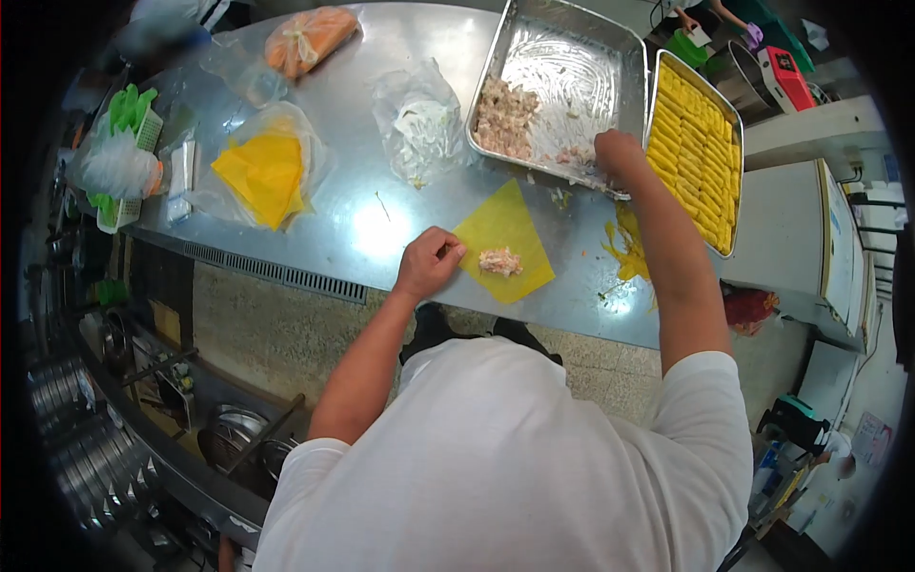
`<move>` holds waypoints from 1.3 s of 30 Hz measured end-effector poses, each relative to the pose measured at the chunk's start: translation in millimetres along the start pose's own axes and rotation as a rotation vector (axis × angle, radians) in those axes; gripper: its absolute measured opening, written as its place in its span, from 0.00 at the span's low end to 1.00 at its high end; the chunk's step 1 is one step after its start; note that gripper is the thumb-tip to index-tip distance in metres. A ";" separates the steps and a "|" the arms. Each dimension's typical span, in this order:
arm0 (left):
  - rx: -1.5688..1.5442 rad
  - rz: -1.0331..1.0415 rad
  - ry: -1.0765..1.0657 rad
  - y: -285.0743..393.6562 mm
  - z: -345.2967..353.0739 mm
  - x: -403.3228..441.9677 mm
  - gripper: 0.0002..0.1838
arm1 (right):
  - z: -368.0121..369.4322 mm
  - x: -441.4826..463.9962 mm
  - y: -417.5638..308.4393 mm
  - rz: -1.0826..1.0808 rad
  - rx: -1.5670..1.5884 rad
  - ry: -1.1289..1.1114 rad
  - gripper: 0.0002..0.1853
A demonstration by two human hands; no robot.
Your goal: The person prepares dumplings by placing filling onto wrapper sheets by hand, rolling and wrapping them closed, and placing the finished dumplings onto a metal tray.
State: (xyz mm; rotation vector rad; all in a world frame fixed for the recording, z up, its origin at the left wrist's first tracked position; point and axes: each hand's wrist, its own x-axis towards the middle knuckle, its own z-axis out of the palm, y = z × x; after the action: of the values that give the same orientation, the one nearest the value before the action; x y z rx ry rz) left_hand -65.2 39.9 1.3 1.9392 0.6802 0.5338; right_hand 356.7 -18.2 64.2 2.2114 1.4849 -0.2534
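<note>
One left hand — on one yellow sheet; one filling clump.

A working food kitchen: a long shiny steel worktable, a deep metal tray of minced filling, and stacked metal pans on the left.

Metal worktop, bright glare on it, slotted strip at near edge. Speckled tan floor. Pale cabinet to the right. Round metal pans lower left. Room edges dark.
</note>
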 end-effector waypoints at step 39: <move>0.078 0.402 -0.104 47.3 50.1 15.7 0.07 | 76.3 -150.0 -190.0 0.164 1.859 0.099 0.09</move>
State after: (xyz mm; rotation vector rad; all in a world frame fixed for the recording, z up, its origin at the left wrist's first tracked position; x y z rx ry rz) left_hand -11.3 0.0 23.7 2.1738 0.2450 0.6528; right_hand 131.3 -119.0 5.3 3.5053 0.9948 -2.1711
